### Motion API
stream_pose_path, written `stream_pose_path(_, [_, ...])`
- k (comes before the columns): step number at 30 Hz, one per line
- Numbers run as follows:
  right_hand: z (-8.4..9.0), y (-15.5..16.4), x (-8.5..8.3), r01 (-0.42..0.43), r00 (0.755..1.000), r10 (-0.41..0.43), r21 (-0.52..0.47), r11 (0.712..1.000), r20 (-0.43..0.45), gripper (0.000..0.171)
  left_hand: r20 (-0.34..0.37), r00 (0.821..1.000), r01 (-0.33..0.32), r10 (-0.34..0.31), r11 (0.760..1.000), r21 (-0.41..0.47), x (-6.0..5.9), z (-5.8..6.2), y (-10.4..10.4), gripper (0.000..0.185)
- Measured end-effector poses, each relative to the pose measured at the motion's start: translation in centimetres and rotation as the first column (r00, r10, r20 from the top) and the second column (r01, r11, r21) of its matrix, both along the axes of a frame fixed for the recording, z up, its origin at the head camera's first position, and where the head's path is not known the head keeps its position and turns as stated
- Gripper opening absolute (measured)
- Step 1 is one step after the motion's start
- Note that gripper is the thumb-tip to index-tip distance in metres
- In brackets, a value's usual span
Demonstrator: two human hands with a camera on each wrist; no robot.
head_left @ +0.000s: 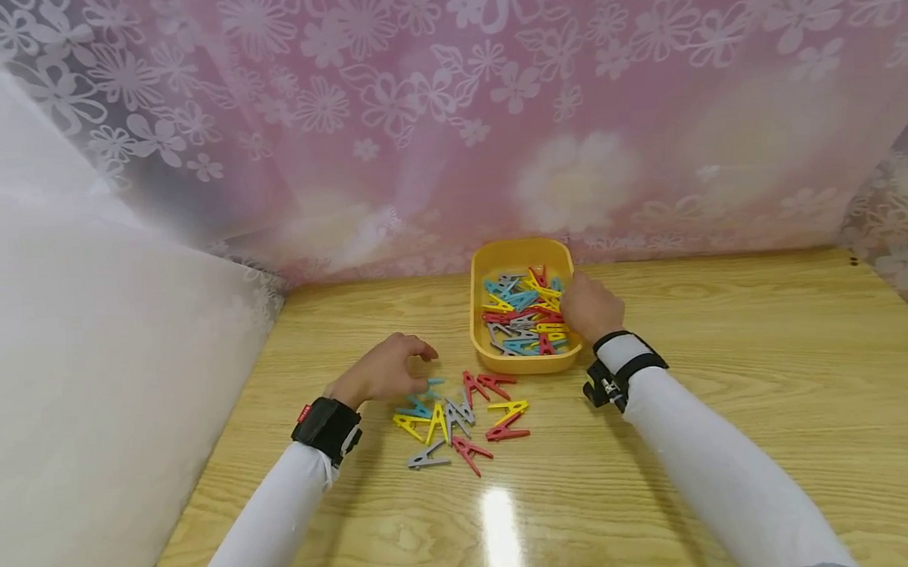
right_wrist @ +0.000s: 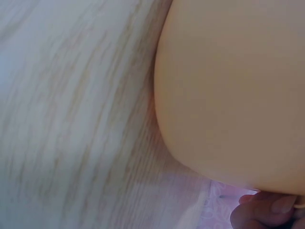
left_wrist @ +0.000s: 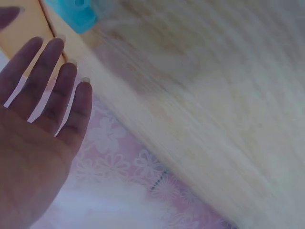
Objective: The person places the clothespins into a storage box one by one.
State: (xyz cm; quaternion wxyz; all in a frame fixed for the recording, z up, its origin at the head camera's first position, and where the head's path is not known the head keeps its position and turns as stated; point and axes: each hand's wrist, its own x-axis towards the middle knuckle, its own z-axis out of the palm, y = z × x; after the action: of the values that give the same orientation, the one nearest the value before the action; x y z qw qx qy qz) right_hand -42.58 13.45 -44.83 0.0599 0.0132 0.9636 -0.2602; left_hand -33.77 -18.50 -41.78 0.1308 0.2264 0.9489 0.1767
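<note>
On the wooden table [head_left: 387, 519] lies a loose group of plastic clothespins in blue, yellow, grey and red. My left hand [head_left: 385, 369] hovers at their upper left, fingers spread and holding nothing, with a blue clothespin [head_left: 433, 389] close under the thumb. In the left wrist view its fingers [left_wrist: 52, 90] are nearly straight, and a blurred blue clothespin [left_wrist: 78, 14] shows above them. A yellow plastic basket [head_left: 528, 364] holds many more clothespins in the same colours. With curled fingers my right hand [head_left: 593, 306] grips the basket's right rim; its fingertips are partly hidden.
Behind the basket hangs a pink floral cloth [head_left: 419, 151] along the table's far edge. White sheeting [head_left: 88, 330] borders the table on the left. Among the loose pieces, a red clothespin [head_left: 471, 452] and a grey clothespin [head_left: 428, 458] lie nearest the front.
</note>
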Motion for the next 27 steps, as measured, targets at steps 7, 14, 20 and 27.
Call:
stream_pose_path(7, [0.0,0.2,0.0,0.009,1.0,-0.009,0.01,1.0,0.001,0.028,-0.021,0.995,0.091,-0.093,0.995,-0.051,0.8,-0.8,0.6,0.042])
stream_pose_path(14, [0.2,0.0,0.0,0.003,1.0,-0.003,0.009,1.0,0.009,0.03,-0.086,0.987,0.131,-0.139,0.987,-0.091,0.9,-1.2,1.0,0.03])
stream_pose_path(20, [0.3,0.0,0.1,0.004,1.0,-0.004,0.015,1.0,0.002,0.028,-0.134,0.982,0.115,-0.132,0.985,-0.13,0.6,-1.0,1.0,0.028])
stream_pose_path(27, [0.2,-0.1,0.2,-0.002,1.0,0.002,0.02,1.0,0.001,0.028,-0.165,0.986,0.008,-0.006,1.0,0.012,-0.2,0.4,1.0,0.028])
